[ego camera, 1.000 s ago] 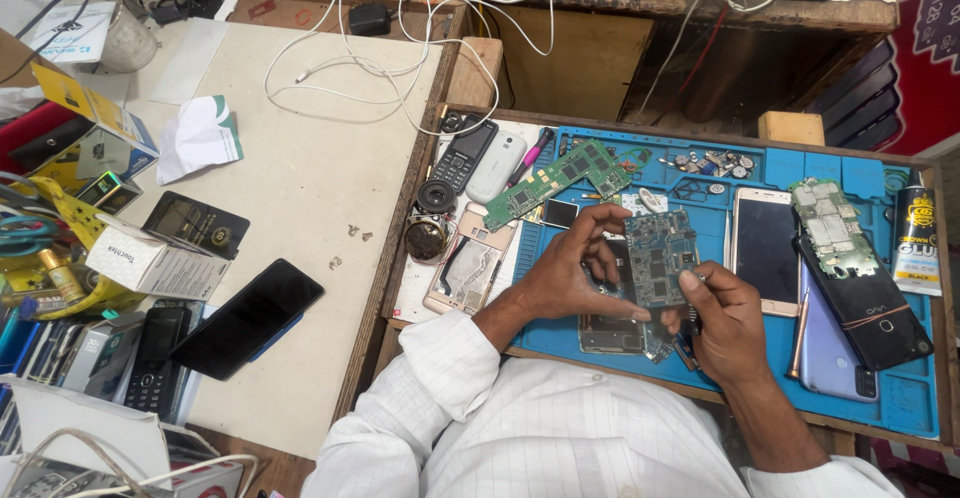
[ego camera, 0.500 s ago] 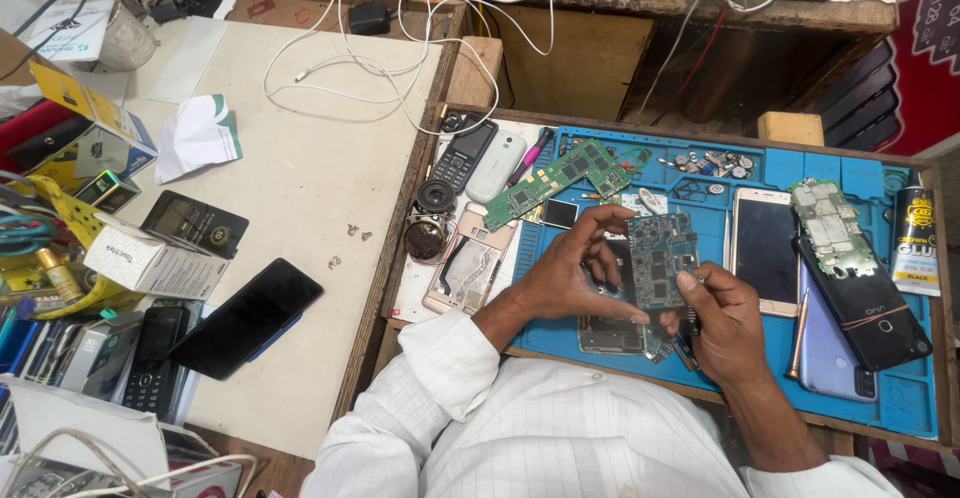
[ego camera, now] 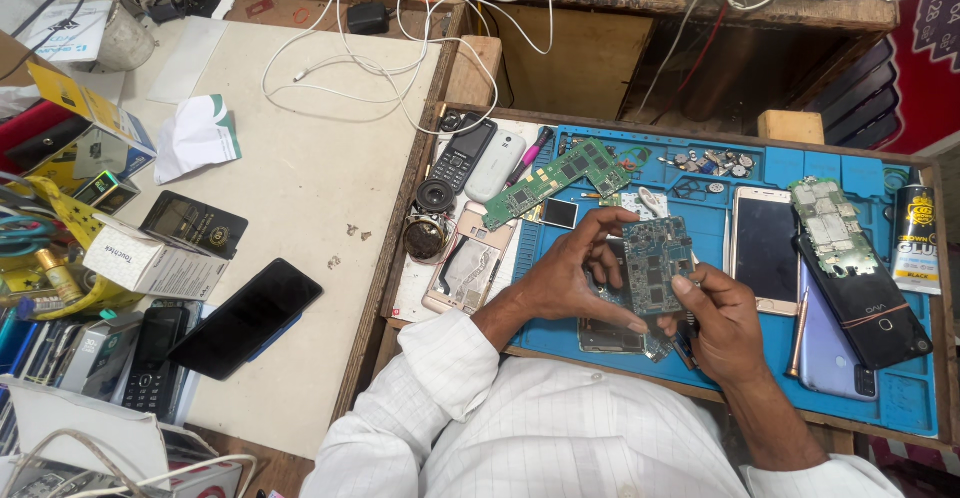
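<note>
Both hands hold a small blue circuit board (ego camera: 655,264) just above the blue mat (ego camera: 905,398) on the bench, left of the white smartphone (ego camera: 763,248). The left hand (ego camera: 572,280) has its fingers closed on the board's top and left edge; the right hand (ego camera: 722,320) pinches its lower right corner. The board looks light, stiff and fragile, best gripped by its bare edges, clear of the soldered parts

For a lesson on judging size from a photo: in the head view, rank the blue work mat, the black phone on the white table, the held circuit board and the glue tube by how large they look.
1. Blue work mat
2. Black phone
3. Held circuit board, raised nearer the camera, so its rank against the phone is unsure
4. Glue tube
</note>
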Demonstrator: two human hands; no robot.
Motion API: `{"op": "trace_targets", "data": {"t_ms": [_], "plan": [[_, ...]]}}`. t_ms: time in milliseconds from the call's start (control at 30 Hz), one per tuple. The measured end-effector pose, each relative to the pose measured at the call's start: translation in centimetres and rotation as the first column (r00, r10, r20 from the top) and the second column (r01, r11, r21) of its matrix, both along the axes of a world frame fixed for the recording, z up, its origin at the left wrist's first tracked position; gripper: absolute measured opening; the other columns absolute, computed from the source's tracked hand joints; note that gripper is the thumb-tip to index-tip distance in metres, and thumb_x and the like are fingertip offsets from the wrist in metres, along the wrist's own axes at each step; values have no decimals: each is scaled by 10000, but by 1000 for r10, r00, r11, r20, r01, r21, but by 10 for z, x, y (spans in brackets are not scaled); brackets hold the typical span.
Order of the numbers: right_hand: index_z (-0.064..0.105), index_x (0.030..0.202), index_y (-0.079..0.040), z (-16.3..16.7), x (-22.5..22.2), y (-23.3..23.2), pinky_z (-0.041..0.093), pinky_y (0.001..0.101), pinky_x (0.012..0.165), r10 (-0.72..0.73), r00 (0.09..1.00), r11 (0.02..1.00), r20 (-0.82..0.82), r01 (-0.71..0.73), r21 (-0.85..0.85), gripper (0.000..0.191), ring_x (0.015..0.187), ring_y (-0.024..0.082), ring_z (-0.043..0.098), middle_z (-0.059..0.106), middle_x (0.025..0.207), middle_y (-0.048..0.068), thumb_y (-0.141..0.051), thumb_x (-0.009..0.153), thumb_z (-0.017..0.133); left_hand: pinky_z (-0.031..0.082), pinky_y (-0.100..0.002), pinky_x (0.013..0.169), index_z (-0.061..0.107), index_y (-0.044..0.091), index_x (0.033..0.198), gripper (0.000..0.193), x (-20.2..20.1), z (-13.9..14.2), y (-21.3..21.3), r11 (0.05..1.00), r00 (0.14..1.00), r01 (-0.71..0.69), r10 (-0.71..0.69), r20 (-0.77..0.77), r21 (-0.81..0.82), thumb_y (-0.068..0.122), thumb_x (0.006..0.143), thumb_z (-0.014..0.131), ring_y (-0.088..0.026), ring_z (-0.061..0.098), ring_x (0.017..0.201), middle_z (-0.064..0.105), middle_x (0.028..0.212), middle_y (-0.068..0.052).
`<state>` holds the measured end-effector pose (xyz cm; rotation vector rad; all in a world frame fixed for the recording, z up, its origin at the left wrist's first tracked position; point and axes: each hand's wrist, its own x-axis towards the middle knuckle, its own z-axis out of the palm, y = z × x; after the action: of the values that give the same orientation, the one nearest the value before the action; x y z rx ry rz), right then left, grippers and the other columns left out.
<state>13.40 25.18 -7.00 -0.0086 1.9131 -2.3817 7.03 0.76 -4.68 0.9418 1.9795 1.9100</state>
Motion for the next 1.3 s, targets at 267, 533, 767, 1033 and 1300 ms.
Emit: {"op": "trace_targets", "data": {"t_ms": [267,533,767,1033,1300], "plan": [[658,942,7,2,0,-1,539,229,535,18,999,1000,-39,-18,5,214,619,106,674,704,751,103,-175,1045,610,546,-261,759,318,151,1549,1180,0,0,-1,1000,1000,0,0,11,9,366,611,1001,-109,688,923,632,1285,-78],[656,940,-1,4,-1,-2,540,232,526,-9,1000,1000,-2,9,17,203,612,110,679,698,761,102,-177,1032,617,543,-258,742,315,148,1539,1186,0,2,0,1000,1000,-25,25,18,-5,360,596,1002,-107,684,901,626,1284,-74],[657,941,5,3,0,-1,534,228,538,13,999,1000,-39,-12,17,211,615,107,671,699,743,104,-173,1046,614,543,-260,751,311,153,1537,1179,0,2,0,1000,1000,-10,10,23,22,346,602,1005,-106,678,914,630,1262,-59],[660,941,11,3,-1,-1,534,240,554,40,997,999,-60,-39,20,225,623,113,666,702,744,108,-178,1052,606,535,-256,747,324,125,1506,1146,1,2,0,999,999,-32,32,18,-8,370,610,997,-108,684,901,658,1125,-30],[667,959,17,4,-1,-2,537,242,548,44,998,999,-43,-43,22,223,626,113,665,703,746,111,-179,1047,607,535,-259,747,318,118,1509,1155,-1,0,0,999,999,-35,35,-4,-14,390,612,992,-110,690,903,650,1101,-23]]}}
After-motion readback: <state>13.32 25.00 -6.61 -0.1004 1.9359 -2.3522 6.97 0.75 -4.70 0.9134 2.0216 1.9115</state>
